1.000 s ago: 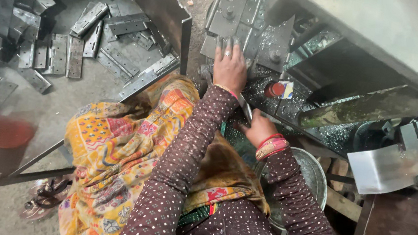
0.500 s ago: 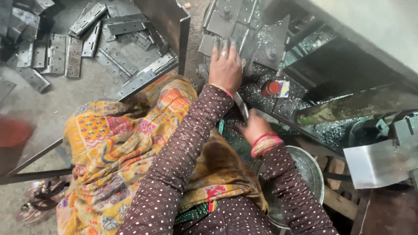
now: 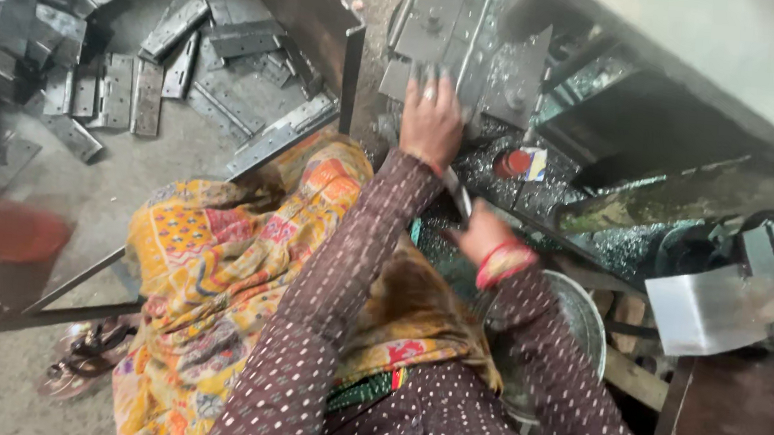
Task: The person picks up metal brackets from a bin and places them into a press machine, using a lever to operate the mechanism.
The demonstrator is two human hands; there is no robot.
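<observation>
The left hand (image 3: 431,120) lies flat at twelve o'clock from the person's lap, fingers pressed together and stretched forward over the lower edge of a grey metal plate (image 3: 439,24) on the machine bed; one ring shows on a finger. Beside that plate, toward one o'clock, stands a second grey plate (image 3: 509,71), tilted, with shiny swarf scattered below it. The right hand (image 3: 482,239) sits lower, at about four o'clock from the left one, curled around a thin metal strip (image 3: 456,193) that runs up between the two hands; whether the fingers pinch it or merely rest on it cannot be told, as they are turned away. Red bangles (image 3: 505,262) circle that wrist. One small red-and-white container (image 3: 518,162) rests on the swarf at three o'clock from the left hand, near but apart. Under the right forearm is one round metal bowl (image 3: 582,316). At four o'clock a bent bright sheet (image 3: 711,312) juts from the machine. Far off at ten o'clock a heap of flat hinge plates (image 3: 121,86) lies on the concrete floor, well over a dozen, too jumbled to count exactly. One sandal (image 3: 86,359) sits at eight o'clock, beside the patterned yellow cloth (image 3: 207,277).
</observation>
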